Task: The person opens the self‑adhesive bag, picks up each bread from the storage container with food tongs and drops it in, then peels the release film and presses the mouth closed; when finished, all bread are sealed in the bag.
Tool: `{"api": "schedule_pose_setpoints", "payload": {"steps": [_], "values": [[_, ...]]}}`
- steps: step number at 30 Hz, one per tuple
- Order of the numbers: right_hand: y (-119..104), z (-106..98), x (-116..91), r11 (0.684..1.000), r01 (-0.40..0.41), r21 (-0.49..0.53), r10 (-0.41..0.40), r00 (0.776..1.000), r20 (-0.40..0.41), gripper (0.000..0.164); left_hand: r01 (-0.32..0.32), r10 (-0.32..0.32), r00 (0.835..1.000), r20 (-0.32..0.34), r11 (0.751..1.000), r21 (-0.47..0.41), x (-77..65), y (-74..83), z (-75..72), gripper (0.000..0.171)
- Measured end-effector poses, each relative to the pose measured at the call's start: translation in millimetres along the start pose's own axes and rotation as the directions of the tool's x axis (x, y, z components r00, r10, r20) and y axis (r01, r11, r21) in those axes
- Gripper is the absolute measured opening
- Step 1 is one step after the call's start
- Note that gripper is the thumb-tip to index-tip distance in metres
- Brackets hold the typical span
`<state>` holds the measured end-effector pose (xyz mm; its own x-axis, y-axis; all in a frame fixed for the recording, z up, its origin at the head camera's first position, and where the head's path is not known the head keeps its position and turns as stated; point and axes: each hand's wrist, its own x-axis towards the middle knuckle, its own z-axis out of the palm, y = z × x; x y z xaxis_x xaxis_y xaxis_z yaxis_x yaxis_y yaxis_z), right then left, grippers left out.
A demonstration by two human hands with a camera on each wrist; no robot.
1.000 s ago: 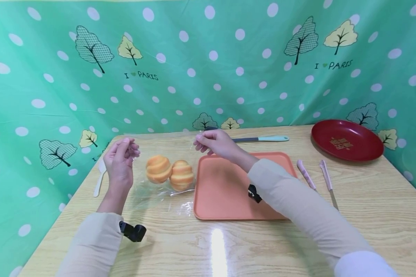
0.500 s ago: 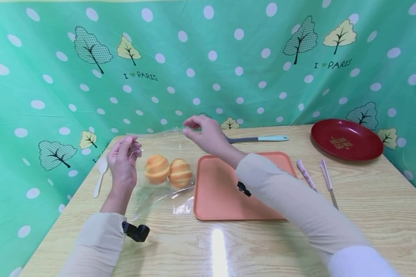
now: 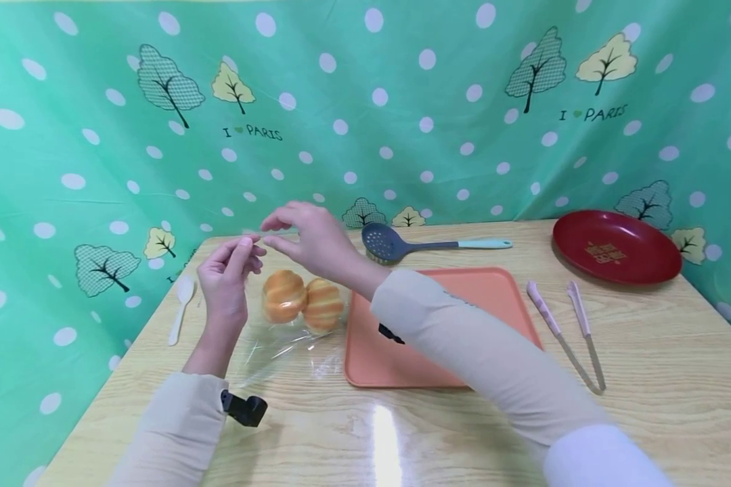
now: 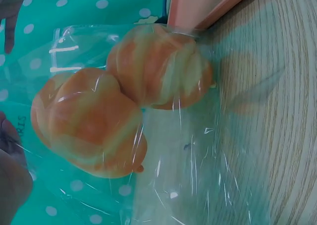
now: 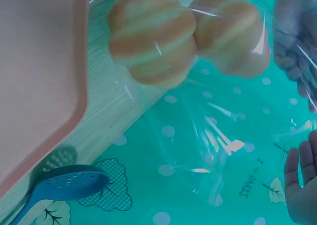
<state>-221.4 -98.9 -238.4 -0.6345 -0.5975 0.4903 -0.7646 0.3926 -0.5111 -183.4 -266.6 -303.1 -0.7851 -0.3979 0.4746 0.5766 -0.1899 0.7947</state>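
Two striped bread buns, one on the left (image 3: 283,296) and one on the right (image 3: 323,306), lie side by side inside a clear plastic bag (image 3: 272,348) on the table. My left hand (image 3: 227,277) pinches the bag's edge between thumb and forefinger, to the left of the buns and raised above the table. Reaching across the tray, my right hand (image 3: 317,237) is beyond the buns, its thumb and fingers spread apart close to the left fingertips. In the right wrist view the right hand's fingers (image 5: 293,170) look extended. Plastic film (image 4: 198,160) covers both buns in the left wrist view.
A pink tray (image 3: 396,368) stands right of the bag, under my right forearm. Behind it lies a slotted skimmer (image 3: 384,243) with a mint handle. Tongs (image 3: 546,311) and a tilted red plate (image 3: 639,260) are farther right. At the left is a white spoon (image 3: 183,301).
My right hand has travelled left, from above the tray's back corner to the left hand's fingertips. The left hand has barely shifted. The buns stay put, and the skimmer's head is now uncovered.
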Motion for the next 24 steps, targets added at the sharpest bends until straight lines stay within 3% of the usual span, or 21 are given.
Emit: {"api": "schedule_pose_setpoints", "payload": {"steps": [14,18,24], "values": [[2.4,3.9,5.9,0.985,0.050,-0.163,-0.052,0.999,-0.008,0.018,-0.108,0.087,0.990,0.114,0.977,0.184,-1.8,5.8,2.5,0.013],[4.9,4.2,4.3,0.975,0.086,-0.204,-0.092,0.996,-0.019,0.017,-0.138,0.102,0.986,0.135,0.947,0.291,-1.7,7.7,2.4,0.015],[6.0,3.3,2.4,0.963,0.116,-0.244,-0.131,0.990,-0.046,0.015,-0.175,0.110,0.980,0.167,0.877,0.447,-1.8,11.8,1.8,0.021]]}}
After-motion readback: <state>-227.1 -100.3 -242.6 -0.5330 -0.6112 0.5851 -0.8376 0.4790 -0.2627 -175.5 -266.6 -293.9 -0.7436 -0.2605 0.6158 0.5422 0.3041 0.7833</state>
